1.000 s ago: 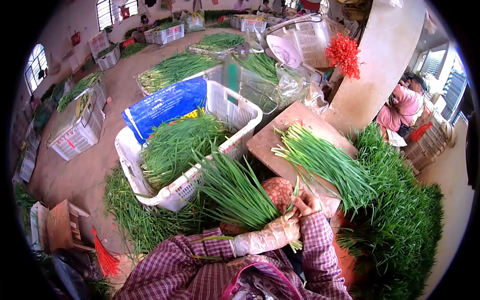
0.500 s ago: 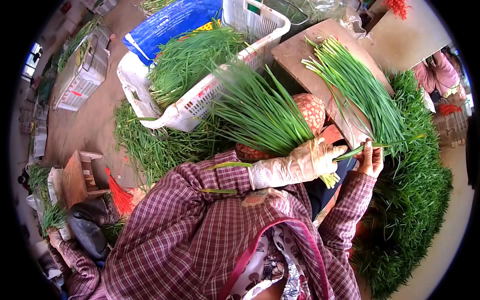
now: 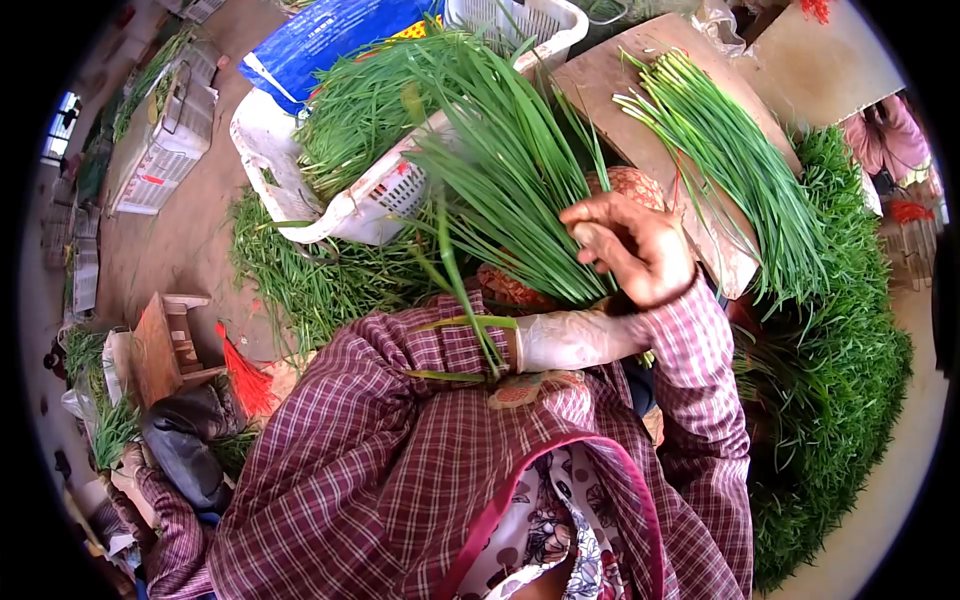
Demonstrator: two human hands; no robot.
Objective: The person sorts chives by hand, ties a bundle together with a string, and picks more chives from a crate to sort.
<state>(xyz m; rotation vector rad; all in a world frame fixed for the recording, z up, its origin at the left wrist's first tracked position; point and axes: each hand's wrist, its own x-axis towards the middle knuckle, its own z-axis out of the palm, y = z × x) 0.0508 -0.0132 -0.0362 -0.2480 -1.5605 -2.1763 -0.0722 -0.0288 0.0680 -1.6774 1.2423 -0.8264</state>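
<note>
My left hand [image 3: 575, 340], in a pale glove, grips a bunch of garlic chives [image 3: 520, 190]; its fingers are hidden behind my right forearm, but the bunch still fans out up and left from it. Bare and loosely curled, my right hand [image 3: 640, 250] is over the lower part of that bunch, with a gap between thumb and forefinger and nothing seen in it. Loose chive blades [image 3: 450, 270], partly blurred, are in the air left of the bunch, above my left sleeve. More blades [image 3: 465, 322] lie across that sleeve.
A white plastic crate [image 3: 370, 200] with chives and a blue bag [image 3: 340, 45] stands ahead. Trimmed chives [image 3: 725, 160] lie on a board [image 3: 590, 80]. A big chive heap [image 3: 840, 400] is at right, loose greens [image 3: 300, 270] on the floor. Another person [image 3: 885, 145] is at far right.
My right hand has swung left and up across my left wrist, and the chive blades it pinched are out of it. Loose blades now hang in the air at left.
</note>
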